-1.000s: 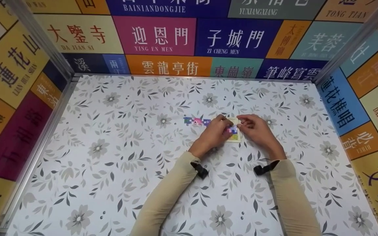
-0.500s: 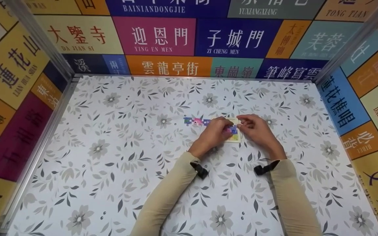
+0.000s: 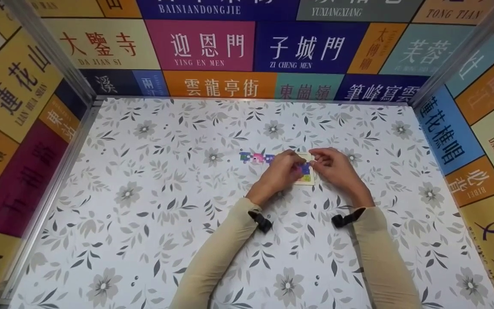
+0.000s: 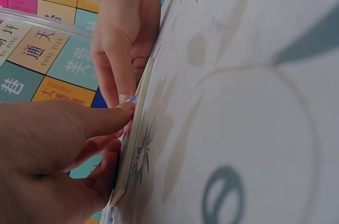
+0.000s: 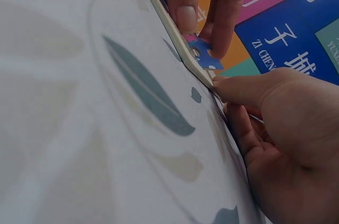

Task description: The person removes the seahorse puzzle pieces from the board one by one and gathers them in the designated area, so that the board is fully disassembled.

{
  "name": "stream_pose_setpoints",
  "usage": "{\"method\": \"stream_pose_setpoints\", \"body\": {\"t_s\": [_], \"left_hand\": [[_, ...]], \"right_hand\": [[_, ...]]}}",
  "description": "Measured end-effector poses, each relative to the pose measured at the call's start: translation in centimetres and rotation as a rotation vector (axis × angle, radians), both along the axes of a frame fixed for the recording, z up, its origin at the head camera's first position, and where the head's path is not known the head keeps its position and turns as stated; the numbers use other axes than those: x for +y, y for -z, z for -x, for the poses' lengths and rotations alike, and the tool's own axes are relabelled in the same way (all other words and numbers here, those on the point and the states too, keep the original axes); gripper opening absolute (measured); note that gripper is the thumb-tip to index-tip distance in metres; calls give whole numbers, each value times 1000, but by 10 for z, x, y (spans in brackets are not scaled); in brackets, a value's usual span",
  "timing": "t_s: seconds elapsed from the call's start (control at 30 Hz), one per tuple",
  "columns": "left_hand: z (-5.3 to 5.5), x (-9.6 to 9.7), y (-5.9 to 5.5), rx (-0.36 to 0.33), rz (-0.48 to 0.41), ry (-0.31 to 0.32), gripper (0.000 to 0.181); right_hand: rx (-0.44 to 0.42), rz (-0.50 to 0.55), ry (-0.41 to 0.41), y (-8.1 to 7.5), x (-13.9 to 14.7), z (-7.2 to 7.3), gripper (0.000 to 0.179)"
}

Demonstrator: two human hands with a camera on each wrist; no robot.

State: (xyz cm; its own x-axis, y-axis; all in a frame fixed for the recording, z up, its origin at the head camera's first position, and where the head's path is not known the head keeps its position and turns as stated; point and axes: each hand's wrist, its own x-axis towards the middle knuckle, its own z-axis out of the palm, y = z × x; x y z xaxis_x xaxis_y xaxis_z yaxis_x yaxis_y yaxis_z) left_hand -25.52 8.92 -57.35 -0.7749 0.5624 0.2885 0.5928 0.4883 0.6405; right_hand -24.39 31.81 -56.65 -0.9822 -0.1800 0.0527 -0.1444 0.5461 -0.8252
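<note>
A small pale-rimmed jigsaw tray (image 3: 312,178) lies on the table in the head view, with blue and yellow picture parts showing inside. My left hand (image 3: 279,174) reaches over its left part. In the right wrist view, the left thumb and a finger pinch a blue puzzle piece (image 5: 207,57), tilted above the tray. My right hand (image 3: 339,171) holds the tray's right edge, thumb on the rim and the other fingers curled. The left wrist view shows both hands close together at the tray from its side. Most of the tray's left half is hidden under the left hand.
Left of the tray several loose puzzle pieces form a row, among them a blue-green piece (image 3: 245,157) and a pink piece (image 3: 258,158). The table (image 3: 152,240) has a leaf-and-flower cover. Colourful lettered panels (image 3: 204,47) wall it in at the back and sides.
The left fingers have shifted slightly over the tray, and the blue piece by them has turned a little. The right hand stays at the tray's edge.
</note>
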Motion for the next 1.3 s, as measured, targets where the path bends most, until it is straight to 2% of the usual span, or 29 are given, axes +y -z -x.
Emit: {"method": "stream_pose_setpoints", "body": {"t_s": [0.1, 0.2, 0.33, 0.43, 0.5, 0.63, 0.7, 0.77, 0.8, 0.9, 1.03, 1.13, 1.17, 1.3], "left_hand": [[0, 0, -2, -3, -17, -5, 32], [-9, -4, -20, -42, -21, -3, 34], [-10, -4, -22, -45, -4, -6, 36], [-6, -3, -14, -44, -23, -4, 35], [0, 0, -1, -47, -48, -7, 34], [13, 10, 24, -4, -44, -27, 28], [15, 14, 29, 21, -20, -40, 24], [15, 15, 29, 16, -14, -49, 21], [14, 16, 28, 11, -15, -54, 21], [5, 11, 10, -41, -31, -58, 23], [-7, 5, -11, -91, -44, -65, 25], [-9, 3, -14, -107, -51, -66, 26], [-10, 2, -16, -116, -57, -56, 26], [-11, 0, -16, -114, -55, -14, 29]], "right_hand": [[1, 12, -4, -1, 2, 1, 41], [-3, 28, -5, -1, 3, 1, 41], [-1, 23, -8, 0, 4, 1, 40], [2, 22, -9, -1, 4, 1, 41], [5, 22, -10, -1, 3, 1, 41], [10, 25, -7, -3, 1, -1, 41], [17, 25, -6, -7, -2, -2, 41], [17, 33, -7, -13, -5, -5, 41], [15, 37, -7, -17, -7, -7, 41], [7, 48, -6, -25, -12, -11, 41], [8, 44, 4, -20, -10, -10, 41], [14, 30, 6, -10, -5, -5, 41], [14, 26, 5, -7, -3, -4, 41], [8, 30, -9, -1, 1, -2, 41]]}}
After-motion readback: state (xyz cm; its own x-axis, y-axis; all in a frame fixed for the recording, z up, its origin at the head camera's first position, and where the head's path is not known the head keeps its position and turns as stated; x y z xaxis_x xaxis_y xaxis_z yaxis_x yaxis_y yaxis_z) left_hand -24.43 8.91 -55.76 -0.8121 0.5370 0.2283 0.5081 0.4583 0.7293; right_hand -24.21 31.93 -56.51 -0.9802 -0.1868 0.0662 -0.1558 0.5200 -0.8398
